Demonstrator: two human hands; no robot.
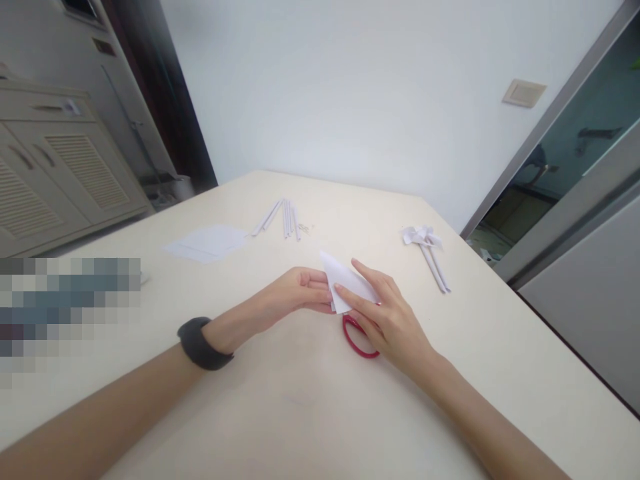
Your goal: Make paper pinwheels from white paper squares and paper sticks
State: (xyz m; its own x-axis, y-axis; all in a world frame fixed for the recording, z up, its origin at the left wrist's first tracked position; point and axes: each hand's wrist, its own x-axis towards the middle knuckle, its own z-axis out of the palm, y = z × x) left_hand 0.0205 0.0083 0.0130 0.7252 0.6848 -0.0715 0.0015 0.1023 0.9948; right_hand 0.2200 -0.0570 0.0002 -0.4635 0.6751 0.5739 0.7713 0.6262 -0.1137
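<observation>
The folded white paper (344, 273) is between both hands, above the desk (280, 407). It should be light, thin and easily creased, so the edges seem best to hold. The left hand (305, 290) is pinched on its left edge; the right hand (393, 320) lays spread fingers over it, whether gripping I cannot tell. Beneath, the red scissors (367, 355) have hidden blades.

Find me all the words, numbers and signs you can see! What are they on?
None can be read.
White paper in the hands, loose sheets, black wristband: no writing I can make out.
Small reddish plate on the left wall: too blurred to tell.
Pixelated patch at left: anything there is hidden.
</observation>
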